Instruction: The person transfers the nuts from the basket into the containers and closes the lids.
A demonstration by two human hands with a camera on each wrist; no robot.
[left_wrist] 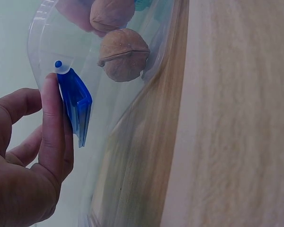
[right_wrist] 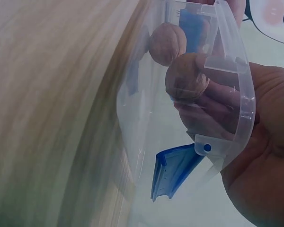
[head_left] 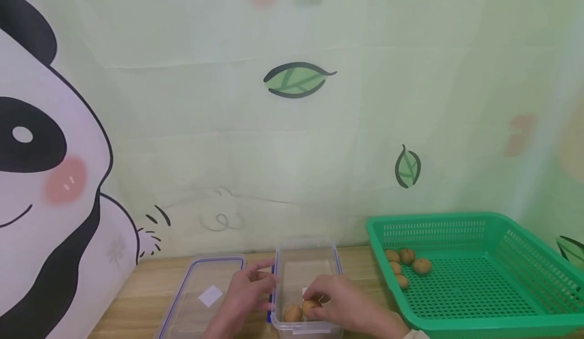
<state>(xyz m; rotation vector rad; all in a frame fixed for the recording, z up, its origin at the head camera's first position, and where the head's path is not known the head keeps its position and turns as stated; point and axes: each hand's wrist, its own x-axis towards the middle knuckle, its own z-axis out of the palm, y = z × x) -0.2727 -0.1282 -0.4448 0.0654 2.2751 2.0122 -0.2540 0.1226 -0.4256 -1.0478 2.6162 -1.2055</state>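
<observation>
A clear plastic box (head_left: 306, 268) with blue side clips stands between my hands. Inside its near end lies one walnut (head_left: 293, 313). My right hand (head_left: 342, 301) reaches in over the rim and pinches a second walnut (head_left: 312, 308) beside it; in the right wrist view this walnut (right_wrist: 186, 78) shows through the clear wall. On the box's left side, my left hand (head_left: 248, 293) touches the wall with loosely extended fingers. The left wrist view has its fingertips against a hanging blue clip (left_wrist: 75, 104).
To the right stands a green mesh basket (head_left: 456, 322) with several walnuts (head_left: 422, 266) at its left side. A clear lid (head_left: 207, 273) with a blue seal and white label lies left of the box. Behind the wooden table (head_left: 123, 308) hangs a printed cloth (head_left: 228, 126).
</observation>
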